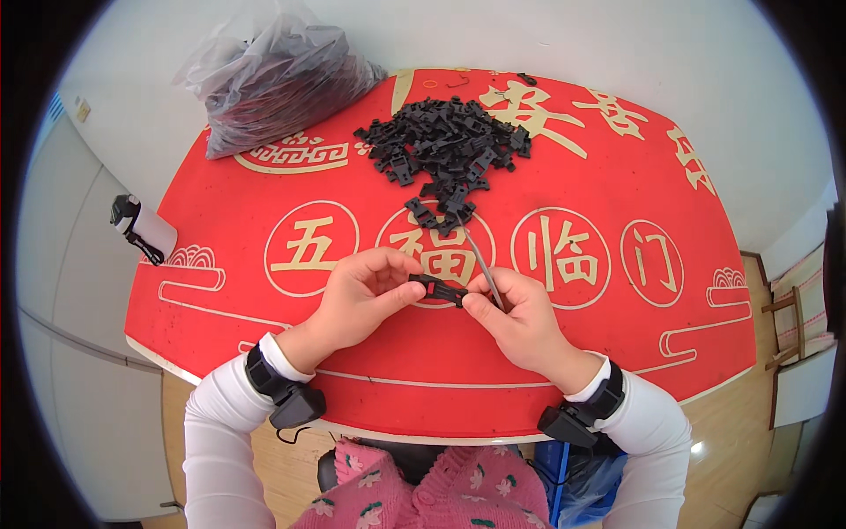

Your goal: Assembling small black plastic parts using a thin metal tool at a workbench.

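Crosswise between the two hands, a black plastic piece (442, 292) is held over the red-covered desk (617, 348); its long axis runs left to right, the right end slightly nearer the wearer; the left hand (357, 293) touches the left end, its grip pinching it between thumb and fingers; the right hand (526, 326) has its thumb at the other end, its grip also closed around a thin metal tool (480, 262); that tool slants steeply to the piece's axis, pointing away and leftward toward the pile of black parts (445, 141).
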`<control>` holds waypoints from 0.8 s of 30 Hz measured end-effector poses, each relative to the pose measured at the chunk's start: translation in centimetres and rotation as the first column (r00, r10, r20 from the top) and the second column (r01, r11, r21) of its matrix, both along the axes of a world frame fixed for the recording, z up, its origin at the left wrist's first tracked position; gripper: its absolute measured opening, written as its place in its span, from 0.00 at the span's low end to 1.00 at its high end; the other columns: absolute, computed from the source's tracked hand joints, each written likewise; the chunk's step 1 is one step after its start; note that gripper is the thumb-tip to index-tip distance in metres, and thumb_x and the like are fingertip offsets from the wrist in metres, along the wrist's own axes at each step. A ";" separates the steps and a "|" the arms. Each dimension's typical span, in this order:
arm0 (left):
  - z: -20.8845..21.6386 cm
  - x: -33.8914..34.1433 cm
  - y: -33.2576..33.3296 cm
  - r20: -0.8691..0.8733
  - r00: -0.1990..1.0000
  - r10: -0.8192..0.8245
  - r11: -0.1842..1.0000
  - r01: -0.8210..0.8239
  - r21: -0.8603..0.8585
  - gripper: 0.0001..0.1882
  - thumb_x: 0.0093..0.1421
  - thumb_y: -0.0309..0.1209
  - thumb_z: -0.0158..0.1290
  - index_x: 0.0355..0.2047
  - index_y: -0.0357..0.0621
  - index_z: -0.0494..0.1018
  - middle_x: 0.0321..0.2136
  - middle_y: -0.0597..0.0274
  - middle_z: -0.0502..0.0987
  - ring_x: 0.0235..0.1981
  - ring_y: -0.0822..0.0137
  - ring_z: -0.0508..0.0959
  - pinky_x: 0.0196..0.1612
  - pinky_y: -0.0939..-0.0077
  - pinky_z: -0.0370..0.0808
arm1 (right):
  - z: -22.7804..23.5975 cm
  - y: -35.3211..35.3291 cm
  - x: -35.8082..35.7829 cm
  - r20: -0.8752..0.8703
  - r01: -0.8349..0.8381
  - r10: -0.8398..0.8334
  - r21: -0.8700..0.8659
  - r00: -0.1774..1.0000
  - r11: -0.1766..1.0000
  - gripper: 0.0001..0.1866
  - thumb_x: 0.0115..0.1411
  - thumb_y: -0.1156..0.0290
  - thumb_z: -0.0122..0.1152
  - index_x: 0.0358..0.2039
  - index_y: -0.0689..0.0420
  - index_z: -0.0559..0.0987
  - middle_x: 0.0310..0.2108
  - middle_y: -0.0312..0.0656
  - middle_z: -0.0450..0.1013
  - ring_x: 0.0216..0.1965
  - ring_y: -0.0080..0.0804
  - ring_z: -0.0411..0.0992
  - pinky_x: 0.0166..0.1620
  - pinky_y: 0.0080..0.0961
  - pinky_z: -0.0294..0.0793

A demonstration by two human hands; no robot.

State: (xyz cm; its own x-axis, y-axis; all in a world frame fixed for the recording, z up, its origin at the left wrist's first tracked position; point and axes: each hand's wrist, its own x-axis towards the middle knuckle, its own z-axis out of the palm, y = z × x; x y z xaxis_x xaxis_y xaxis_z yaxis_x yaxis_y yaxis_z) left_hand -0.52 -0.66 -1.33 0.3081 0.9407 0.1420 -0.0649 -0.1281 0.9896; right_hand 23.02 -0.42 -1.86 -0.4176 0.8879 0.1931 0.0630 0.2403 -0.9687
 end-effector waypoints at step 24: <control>-0.1 -0.7 1.3 -0.558 0.826 0.081 0.843 0.242 0.481 0.12 0.49 0.21 0.65 0.35 0.39 0.78 0.34 0.61 0.80 0.38 0.61 0.78 0.42 0.69 0.75 | 1.6 1.8 1.7 0.480 -0.098 -0.016 0.212 0.877 0.972 0.15 0.69 0.64 0.49 0.34 0.63 0.75 0.21 0.39 0.66 0.23 0.27 0.65 0.29 0.25 0.63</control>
State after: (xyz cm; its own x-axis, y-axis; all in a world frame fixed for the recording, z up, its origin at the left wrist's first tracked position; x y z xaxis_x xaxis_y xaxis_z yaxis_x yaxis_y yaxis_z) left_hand -1.17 0.61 -1.47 0.5542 0.7424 0.3764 0.4194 -0.6397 0.6442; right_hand 24.75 1.34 -0.30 -0.5441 0.8251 0.1519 0.4870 0.4580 -0.7437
